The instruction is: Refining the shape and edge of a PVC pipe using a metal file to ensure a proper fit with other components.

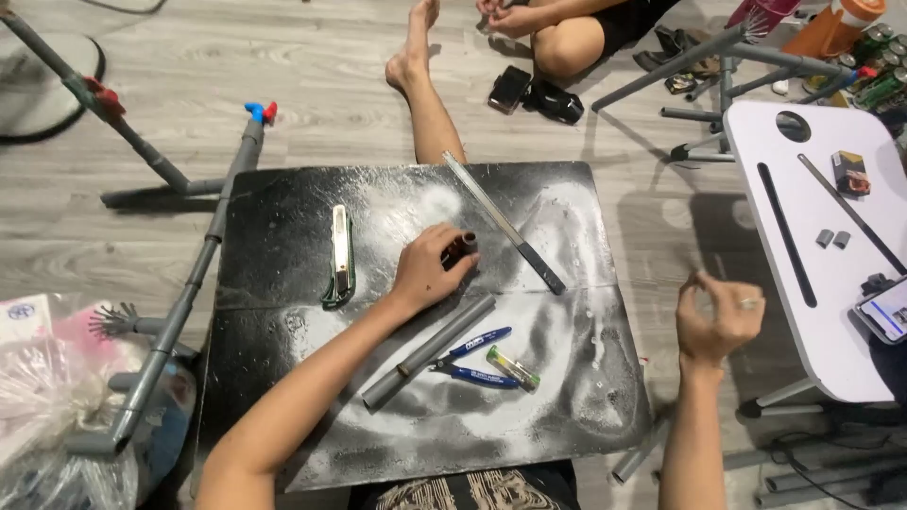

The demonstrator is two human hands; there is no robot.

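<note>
The left hand (427,272) reaches across the dusty black board (283,217), fingers closed around a short dark cylinder (461,248) above the long grey plastic pipe (430,351). The right hand (718,316) is raised off the board's right edge, fingers loosely curled, empty.

floor: grey wood planks (312,66) | right: white folding table (756,142) | light: even, soft shadows

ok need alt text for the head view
Seen from above, a person's left hand grips a short dark tube over a dusty black board; the right hand hangs empty beside it. Grey pipe, blue pliers and a ruler lie nearby.
</note>
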